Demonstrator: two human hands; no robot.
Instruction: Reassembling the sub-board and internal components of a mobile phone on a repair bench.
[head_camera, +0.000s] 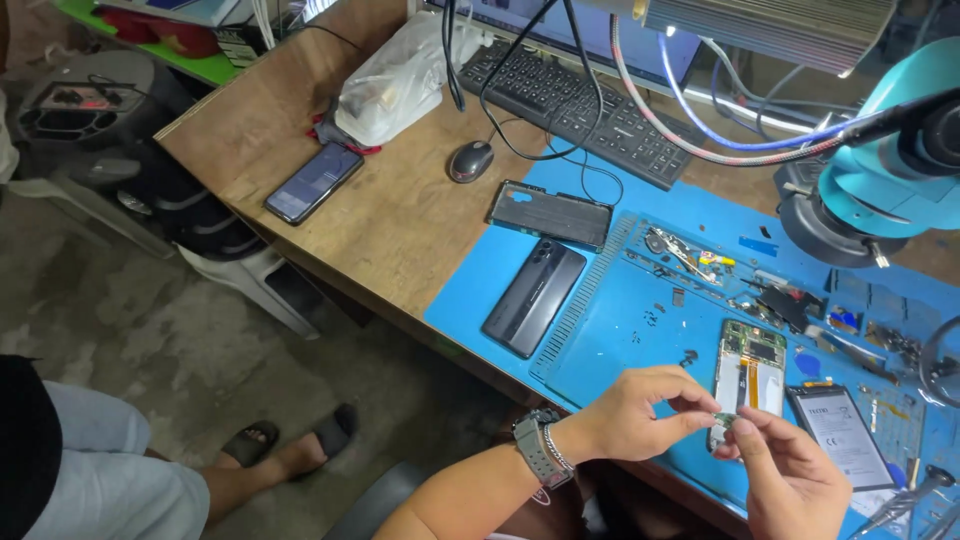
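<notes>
A small green circuit board is pinched between the fingertips of the left hand and the right hand, just above the near edge of a blue repair mat. The mat is laid on a wooden workbench, where an opened phone, a dark phone, a keyboard and a mouse are seen. A bare concrete floor is visible beside it.

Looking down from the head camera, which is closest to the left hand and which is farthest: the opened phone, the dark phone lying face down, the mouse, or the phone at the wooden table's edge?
From the left hand:
1. Opened phone, just right.
2. Dark phone, up-left on the blue mat.
3. Mouse, farther up on the wood.
4. Phone at the table's edge, far left.
</notes>
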